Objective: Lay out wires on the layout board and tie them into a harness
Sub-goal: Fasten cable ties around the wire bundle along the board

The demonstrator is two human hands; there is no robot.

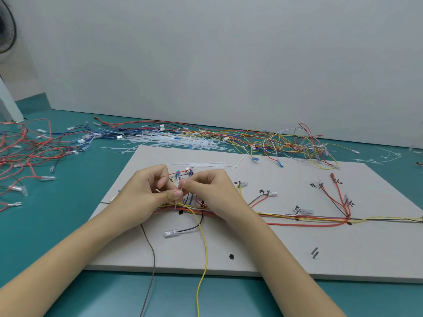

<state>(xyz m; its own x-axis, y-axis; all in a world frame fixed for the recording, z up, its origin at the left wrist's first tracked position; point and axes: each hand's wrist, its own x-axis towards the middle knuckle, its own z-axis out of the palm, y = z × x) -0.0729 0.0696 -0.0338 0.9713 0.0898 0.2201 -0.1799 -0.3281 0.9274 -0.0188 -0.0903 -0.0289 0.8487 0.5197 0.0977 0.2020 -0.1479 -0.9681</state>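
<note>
Head camera footage looked down on a pale layout board (263, 248) lying on a teal work surface (68, 225). Both hands met near the board's left part, above a bundle of red, yellow, white and dark wires (297, 218) that ran along the board toward its right edge. The left hand (146, 193) had its fingers curled, thumb and forefinger pinching a thin white cable tie (178, 199) whose tail hung down to the bundle. The right hand (206, 188) was curled too, its fingertips (183, 184) pinching the same tie just beside the left thumb. Whether the tie already circled the wires could not be told, since the fingers hid that spot.

From under the hands a yellow wire (204, 259) trailed toward the camera and off the board's near edge, and a grey wire (153, 259) did likewise to its left. A short black lead ended in a clear terminal sleeve (171, 233) lying on the board. Branches of the bundle ended at handwritten marks farther right, one with a red terminal (332, 176).

Spare white cable ties (206, 165) lay on the board beyond the hands. More ties were heaped in a loose pile (169, 141) past the far edge, with tangled loose wires (286, 140) to the right of it and red ones (25, 152) on the left. A fan (6, 30) showed in the top left corner.
</note>
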